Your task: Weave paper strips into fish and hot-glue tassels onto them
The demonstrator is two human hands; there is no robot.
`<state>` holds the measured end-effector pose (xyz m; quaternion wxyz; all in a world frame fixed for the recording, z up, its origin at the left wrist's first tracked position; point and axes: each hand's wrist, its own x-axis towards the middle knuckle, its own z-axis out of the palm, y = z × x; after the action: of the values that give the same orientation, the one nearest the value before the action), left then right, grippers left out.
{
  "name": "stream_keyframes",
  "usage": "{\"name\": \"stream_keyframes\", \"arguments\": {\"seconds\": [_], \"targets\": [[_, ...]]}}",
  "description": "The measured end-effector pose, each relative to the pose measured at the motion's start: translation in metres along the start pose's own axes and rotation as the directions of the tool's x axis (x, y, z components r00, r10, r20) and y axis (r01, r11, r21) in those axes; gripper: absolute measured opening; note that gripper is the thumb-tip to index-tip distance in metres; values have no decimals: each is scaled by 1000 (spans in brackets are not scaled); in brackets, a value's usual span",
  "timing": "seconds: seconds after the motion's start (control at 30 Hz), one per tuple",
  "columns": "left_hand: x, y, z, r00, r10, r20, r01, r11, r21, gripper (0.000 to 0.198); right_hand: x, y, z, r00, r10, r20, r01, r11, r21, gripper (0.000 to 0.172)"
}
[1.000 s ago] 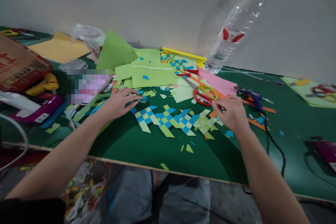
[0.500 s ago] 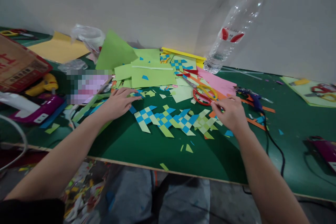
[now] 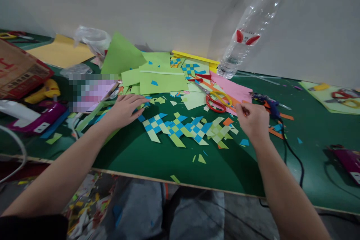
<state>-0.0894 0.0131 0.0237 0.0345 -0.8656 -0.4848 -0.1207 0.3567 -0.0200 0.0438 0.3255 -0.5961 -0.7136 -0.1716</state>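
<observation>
My left hand (image 3: 123, 111) rests on the table with its fingers stretched out over small blue and green paper scraps. Curled closed, my right hand (image 3: 254, 120) hovers beside orange paper strips; whatever is between its fingers, if anything, cannot be made out. Between the hands lies a row of woven paper fish: blue and pale green at the left (image 3: 154, 126), blue and green (image 3: 177, 130), blue and pale yellow (image 3: 198, 131), and all green at the right end (image 3: 218, 132). Scissors (image 3: 216, 108) with red and yellow handles lie behind them, just left of my right hand.
Green paper sheets (image 3: 163, 82) and a pink sheet (image 3: 233, 87) lie towards the wall. A tall plastic bottle (image 3: 247, 33) stands there. A blue glue gun (image 3: 272, 109) with a black cable is at the right. A cardboard box (image 3: 21, 71) and a yellow glue gun (image 3: 46, 92) sit left.
My right hand has moved a little to the right, away from the scissors' handles, and its fingers are curled more tightly. My left hand stays nearly in place. The paper fish lie as before.
</observation>
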Motion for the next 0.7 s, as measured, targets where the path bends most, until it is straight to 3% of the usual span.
{"name": "stream_keyframes", "arguments": {"seconds": [0.23,0.43,0.7], "targets": [[1,-4,1,999,40,30,-40,999,-4,40,0,-4,-3,998,66,7,-67,997,45,44],[2,-2,0,997,58,50,-56,997,-55,41,0,-8,-7,991,129,44,-132,987,90,58],[2,-4,2,994,98,47,-95,994,-63,41,-1,-8,-6,994,95,49,-99,989,109,57]]}}
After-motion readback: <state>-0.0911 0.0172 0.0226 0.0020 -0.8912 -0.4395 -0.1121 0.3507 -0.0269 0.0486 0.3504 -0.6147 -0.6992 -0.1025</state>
